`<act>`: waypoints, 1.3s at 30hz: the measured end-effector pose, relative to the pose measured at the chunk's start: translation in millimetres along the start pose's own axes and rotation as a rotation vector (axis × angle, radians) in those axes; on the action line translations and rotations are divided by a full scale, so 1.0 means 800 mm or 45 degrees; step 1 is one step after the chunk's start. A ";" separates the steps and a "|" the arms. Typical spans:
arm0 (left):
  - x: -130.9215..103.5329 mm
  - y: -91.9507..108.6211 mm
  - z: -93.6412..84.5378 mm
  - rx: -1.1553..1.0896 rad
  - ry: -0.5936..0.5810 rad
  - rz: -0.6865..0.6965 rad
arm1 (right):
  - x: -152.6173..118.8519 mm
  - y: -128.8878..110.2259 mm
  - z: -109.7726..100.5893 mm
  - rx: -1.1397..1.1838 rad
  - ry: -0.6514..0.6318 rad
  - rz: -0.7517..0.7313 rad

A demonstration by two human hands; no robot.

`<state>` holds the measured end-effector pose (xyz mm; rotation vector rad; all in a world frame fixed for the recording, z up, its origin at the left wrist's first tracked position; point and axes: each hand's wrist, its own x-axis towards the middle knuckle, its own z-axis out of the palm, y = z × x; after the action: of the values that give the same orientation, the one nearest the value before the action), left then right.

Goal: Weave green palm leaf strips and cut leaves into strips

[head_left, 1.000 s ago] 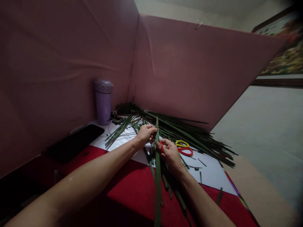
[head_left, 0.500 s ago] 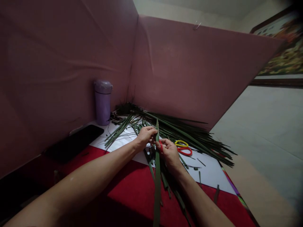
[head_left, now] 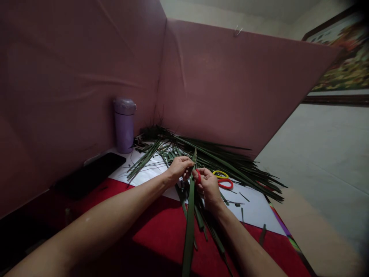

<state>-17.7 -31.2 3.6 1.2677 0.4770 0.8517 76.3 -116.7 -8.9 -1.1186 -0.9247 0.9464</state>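
A long green leaf blade (head_left: 188, 227) runs from the bottom edge up between my hands, its pale, narrow tip pointing away from me. My left hand (head_left: 179, 169) is closed in a pinch on the leaf just below that tip. Slightly lower and to the right, the fingers and thumb of my right hand (head_left: 210, 189) pinch the same leaf. A red ring (head_left: 198, 176) sits round my right thumb; whether it carries a blade cannot be made out. Beside my right hand lie scissors with one yellow and one red handle loop (head_left: 225, 184), their blades hidden.
A large pile of long green leaves (head_left: 230, 161) spreads across the white sheet (head_left: 256, 209) at the back. Cut strips and scraps lie nearer, over the red cloth (head_left: 155, 231). A purple tumbler (head_left: 124, 129) and a black phone-like slab (head_left: 95, 171) stand left, beside pink partition walls (head_left: 213, 84).
The leaf has tilted, its tip shifting right and its lower end left. My right thumb with the red ring has moved up a little along the leaf. Both hands keep their pinch.
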 end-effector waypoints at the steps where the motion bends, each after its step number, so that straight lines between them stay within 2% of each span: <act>1: 0.000 0.000 0.000 0.007 -0.003 -0.003 | 0.000 -0.001 0.000 0.005 -0.005 -0.003; 6: -0.001 0.001 0.001 0.023 0.001 0.010 | -0.002 -0.001 -0.001 0.038 -0.056 -0.025; 12: -0.005 0.001 0.004 0.075 -0.075 -0.002 | 0.000 -0.001 -0.002 0.028 0.000 -0.024; 17: -0.005 0.001 0.004 0.061 -0.051 -0.003 | -0.001 -0.003 -0.003 0.043 -0.005 -0.033; 22: -0.007 0.000 0.005 0.105 -0.114 0.028 | 0.000 -0.003 -0.003 0.050 0.026 -0.046; 30: -0.010 0.004 0.008 0.166 -0.080 0.012 | 0.004 -0.002 -0.010 0.020 0.065 -0.071; 39: -0.015 0.006 0.014 0.169 -0.097 -0.024 | 0.002 -0.004 -0.010 0.060 0.020 -0.094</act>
<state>-18.4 -47.2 9.2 1.4102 0.4899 0.7627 85.2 -117.8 -7.3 -1.0442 -0.9206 0.8935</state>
